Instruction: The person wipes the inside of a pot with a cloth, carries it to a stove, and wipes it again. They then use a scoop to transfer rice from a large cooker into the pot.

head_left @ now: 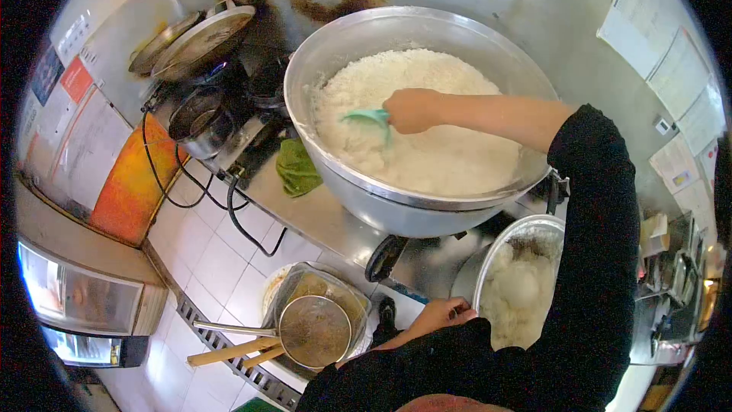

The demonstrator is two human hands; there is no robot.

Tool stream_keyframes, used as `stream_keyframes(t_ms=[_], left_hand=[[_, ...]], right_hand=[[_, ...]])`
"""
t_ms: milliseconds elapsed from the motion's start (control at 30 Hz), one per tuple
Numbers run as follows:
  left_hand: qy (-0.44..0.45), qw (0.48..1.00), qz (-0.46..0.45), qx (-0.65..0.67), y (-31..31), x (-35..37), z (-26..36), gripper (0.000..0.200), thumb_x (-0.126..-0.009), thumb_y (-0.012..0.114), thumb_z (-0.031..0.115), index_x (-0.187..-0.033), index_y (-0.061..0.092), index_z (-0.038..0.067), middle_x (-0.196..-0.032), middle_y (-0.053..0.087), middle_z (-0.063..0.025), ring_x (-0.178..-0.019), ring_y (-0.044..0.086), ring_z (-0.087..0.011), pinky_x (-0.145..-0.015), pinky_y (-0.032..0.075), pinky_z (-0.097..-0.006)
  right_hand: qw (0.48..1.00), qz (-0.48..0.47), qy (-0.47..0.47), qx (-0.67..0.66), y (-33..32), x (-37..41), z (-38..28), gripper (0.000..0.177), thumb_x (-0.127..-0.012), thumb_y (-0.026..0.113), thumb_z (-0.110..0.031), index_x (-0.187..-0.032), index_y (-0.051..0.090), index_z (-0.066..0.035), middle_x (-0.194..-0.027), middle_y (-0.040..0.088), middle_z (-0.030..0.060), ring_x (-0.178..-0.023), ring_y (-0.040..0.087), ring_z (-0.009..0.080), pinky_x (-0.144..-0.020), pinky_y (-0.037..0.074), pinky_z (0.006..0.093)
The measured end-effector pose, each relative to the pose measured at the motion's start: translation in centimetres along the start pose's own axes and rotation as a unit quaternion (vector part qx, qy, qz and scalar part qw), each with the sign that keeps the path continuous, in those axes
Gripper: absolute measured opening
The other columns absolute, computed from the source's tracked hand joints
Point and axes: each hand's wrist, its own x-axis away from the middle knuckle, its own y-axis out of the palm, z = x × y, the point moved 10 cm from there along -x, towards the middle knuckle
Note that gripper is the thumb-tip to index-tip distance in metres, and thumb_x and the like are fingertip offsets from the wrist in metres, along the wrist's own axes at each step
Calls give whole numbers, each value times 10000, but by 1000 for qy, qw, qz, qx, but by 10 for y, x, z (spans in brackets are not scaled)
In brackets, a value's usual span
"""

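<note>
A large metal pot (343, 175) full of white rice (457, 156) stands on the steel counter. Over the rice, my right hand (415, 110) is closed round a pale green scoop (367, 116), whose edge touches the rice and is slightly blurred. My left hand (448, 314) is lower down, its fingers bent at the left rim of a smaller metal pot (479, 282). That smaller pot also holds white rice (521, 286), heaped in the middle, and my right sleeve covers its right side.
A green cloth (297, 168) lies left of the large pot. Further left are a saucepan (203, 122), pans (204, 42) and hanging black cables (242, 217). A strainer (314, 332) with wooden handles near it rests on a container below. Papers hang on the right wall.
</note>
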Motion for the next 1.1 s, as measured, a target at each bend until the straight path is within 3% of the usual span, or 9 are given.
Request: stream_keyframes(t_ms=[233, 533, 633, 733, 800, 933, 1000, 1067, 1100], left_hand=[[8, 1000, 16, 4, -3, 0, 0, 273, -774, 574, 313, -813, 562, 43, -659, 569, -78, -571, 538, -132, -531, 423, -255], [-23, 999, -13, 25, 1, -1, -10, 270, -791, 553, 305, -826, 573, 38, -690, 586, -59, -606, 535, -109, -563, 422, -242], [-119, 983, -66, 124, 3, 4, -13, 263, -795, 550, 292, -824, 578, 32, -693, 591, -49, -616, 532, -91, -571, 422, -237], [-151, 983, -98, 45, -6, 8, -1, 294, -790, 540, 349, -853, 587, 66, -749, 602, -45, -684, 563, -119, -613, 439, -273], [-105, 990, -91, 28, 1, 10, 0, 289, -791, 541, 343, -843, 589, 63, -743, 601, -47, -675, 562, -116, -605, 438, -263], [-33, 996, -57, 64, 5, 9, 5, 217, -774, 587, 233, -786, 595, 17, -677, 586, -30, -605, 510, -65, -557, 411, -222], [-106, 990, -80, 39, 10, 12, -5, 222, -762, 596, 255, -774, 603, 34, -668, 587, -21, -597, 494, -63, -541, 397, -223], [-92, 994, -61, 9, 7, 13, -3, 219, -762, 587, 264, -770, 604, 46, -668, 584, -11, -597, 485, -69, -541, 386, -226], [-89, 994, -55, -13, 4, 15, 3, 210, -761, 589, 254, -783, 601, 45, -672, 585, -9, -597, 479, -68, -540, 382, -233]], right_hand=[[997, -81, -6, -3, 12, 12, -26, 297, -744, 468, -216, -760, 567, 64, -725, 567, 241, -666, 551, 367, -594, 435, 418], [930, -156, 88, -321, 20, 55, -14, 319, -762, 496, -271, -625, 542, 13, -471, 466, 87, -373, 446, 184, -354, 367, 315], [891, -174, 111, -405, 13, 66, -4, 253, -754, 508, -246, -649, 519, -16, -464, 415, 28, -338, 361, 136, -322, 304, 288], [881, -165, 114, -429, -7, 84, 11, 203, -757, 498, -211, -810, 545, -20, -523, 398, -1, -387, 336, 66, -348, 266, 238], [847, -161, 148, -484, -8, 105, 39, 210, -754, 498, -199, -858, 555, -26, -520, 390, -9, -384, 321, 57, -346, 263, 228], [821, -78, 189, -532, -28, 173, 73, 258, -750, 481, -183, -948, 534, -28, -545, 378, -18, -379, 300, 46, -337, 252, 209], [799, 26, 252, -546, -41, 229, 94, 238, -760, 463, -177, -927, 520, -17, -587, 392, -16, -372, 297, 43, -321, 237, 194], [837, 57, 239, -489, -55, 284, 94, 200, -776, 446, -174, -889, 511, -22, -615, 395, -15, -377, 295, 39, -315, 234, 188], [792, 114, 263, -539, -54, 321, 95, 168, -775, 447, -163, -855, 512, -30, -611, 414, -7, -377, 313, 38, -315, 240, 181]])
